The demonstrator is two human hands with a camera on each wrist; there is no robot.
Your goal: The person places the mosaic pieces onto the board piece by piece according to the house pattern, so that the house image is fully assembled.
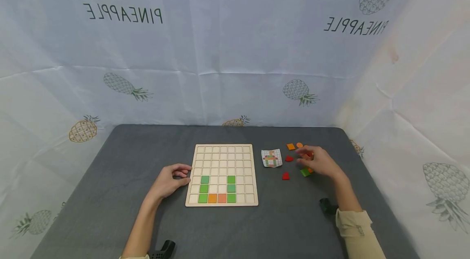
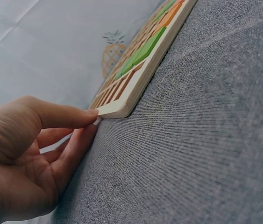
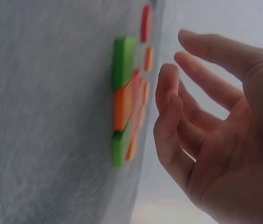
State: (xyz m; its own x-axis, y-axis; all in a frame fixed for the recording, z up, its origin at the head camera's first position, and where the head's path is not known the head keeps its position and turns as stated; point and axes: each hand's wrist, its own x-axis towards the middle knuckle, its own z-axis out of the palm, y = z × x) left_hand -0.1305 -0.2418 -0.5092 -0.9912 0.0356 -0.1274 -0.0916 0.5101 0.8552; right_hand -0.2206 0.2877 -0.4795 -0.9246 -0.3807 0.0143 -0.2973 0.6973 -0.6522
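Note:
A square wooden grid board point(image 1: 225, 157) lies flat on the table, with green tiles point(image 1: 203, 188) in two short columns, joined along the near row by an orange tile point(image 1: 212, 198) and a salmon tile point(image 1: 222, 198). At its left edge, my left hand point(image 1: 166, 181) pinches the rim; the left wrist view shows the thumb point(image 2: 70, 116) on the board's corner. My right hand point(image 1: 319, 162) hovers over a cluster of loose tiles, fingers loosely bent, nothing between them. Below it show a green tile point(image 3: 123, 63) and an orange tile point(image 3: 123, 107); the hand partly hides the cluster in the head view.
Right of the board lies a small pattern card point(image 1: 271, 158). Around it are two red tiles, one nearer me point(image 1: 285, 176), an orange square point(image 1: 291, 146) and an orange round piece point(image 1: 299, 144). Pineapple-print cloth point(image 1: 235, 47) hangs behind the grey table point(image 1: 147, 144).

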